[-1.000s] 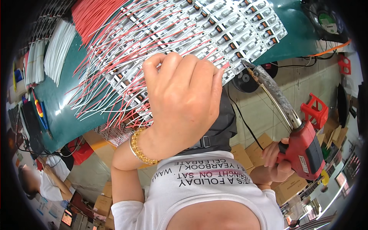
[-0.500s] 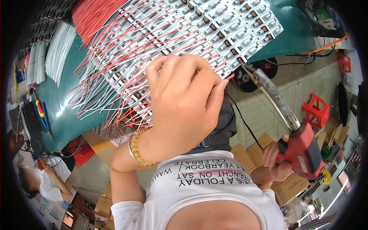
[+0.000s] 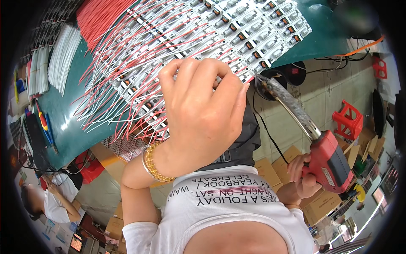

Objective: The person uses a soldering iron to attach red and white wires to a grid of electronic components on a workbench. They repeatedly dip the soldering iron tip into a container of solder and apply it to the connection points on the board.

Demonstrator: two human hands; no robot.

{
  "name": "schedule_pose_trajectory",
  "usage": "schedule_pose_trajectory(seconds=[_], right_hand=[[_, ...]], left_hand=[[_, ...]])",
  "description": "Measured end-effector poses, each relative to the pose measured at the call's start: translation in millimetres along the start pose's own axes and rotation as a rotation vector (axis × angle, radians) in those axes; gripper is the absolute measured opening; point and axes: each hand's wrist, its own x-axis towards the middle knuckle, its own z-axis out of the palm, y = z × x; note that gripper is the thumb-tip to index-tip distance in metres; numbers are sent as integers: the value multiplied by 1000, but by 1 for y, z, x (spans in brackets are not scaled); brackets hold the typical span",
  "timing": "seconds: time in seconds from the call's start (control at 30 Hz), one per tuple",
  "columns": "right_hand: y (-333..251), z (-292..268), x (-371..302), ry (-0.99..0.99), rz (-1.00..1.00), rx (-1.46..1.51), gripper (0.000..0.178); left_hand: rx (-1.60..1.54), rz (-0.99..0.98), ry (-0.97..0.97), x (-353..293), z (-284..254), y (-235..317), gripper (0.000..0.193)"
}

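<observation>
My L hand [image 3: 203,106] arches over the near edge of the silver boards [image 3: 245,36], thumb & forefinger tips drawn close; can't tell if anything's pinched in them. My R hand [image 3: 302,178] is well apart from it, nearer my body & to the right, clamped on the red soldering gun [image 3: 332,163], whose barrel slants up twd L hand. I see the gun's dark tip just beside L thumb, nr the boards' edge; can't make out contact.

Boards spread beyond L hand & to both sides of it, w/ red & white leads [image 3: 105,93] fanning off to its left. Farther out, same side: bundle of red wires [image 3: 101,21], then white wires [image 3: 63,57]. Red-and-yellow-handled tool [image 3: 42,120] lies on the green table [image 3: 69,144], well left of L hand. Yellow bracelet [image 3: 151,163] on L wrist. Red stool [image 3: 348,120] stands beyond R hand, to the right. Co-worker [image 3: 59,199] in white, far left of both hands.
</observation>
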Motion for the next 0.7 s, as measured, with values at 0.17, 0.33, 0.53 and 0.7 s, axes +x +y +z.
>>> schedule_pose_trajectory(seconds=[0.17,0.33,0.53,0.7], right_hand=[[-4,-3,6,-80,-11,-6,67],[-1,-8,4,-101,1,-26,72],[3,-9,6,-112,-25,5,71],[8,-6,14,-84,-57,84,69]], left_hand=[[4,-2,-1,1,0,1,14],[14,9,8,1,0,1,15],[1,10,-44,2,-3,2,13],[-182,63,-137,3,-4,-1,18]])
